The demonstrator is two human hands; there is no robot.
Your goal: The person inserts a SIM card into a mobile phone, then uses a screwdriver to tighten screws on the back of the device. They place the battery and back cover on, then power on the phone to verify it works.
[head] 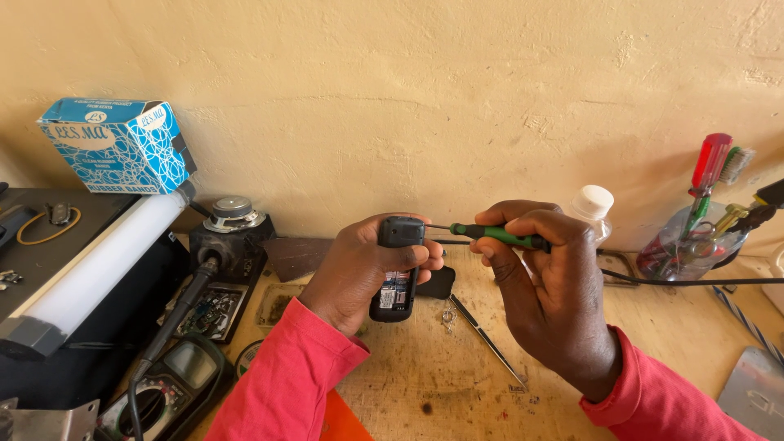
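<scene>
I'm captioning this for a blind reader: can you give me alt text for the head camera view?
Over a wooden bench, the left hand grips a small black phone while the right hand holds a green-handled screwdriver to its top end. Tweezers lie below; a multimeter sits at left.

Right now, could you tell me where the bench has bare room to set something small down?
The wooden bench lies bare between the two red sleeves, in front of the tweezers. Another free patch lies right of the right hand, short of the metal plate. The left side is crowded: multimeter, soldering stand, tube lamp.
</scene>
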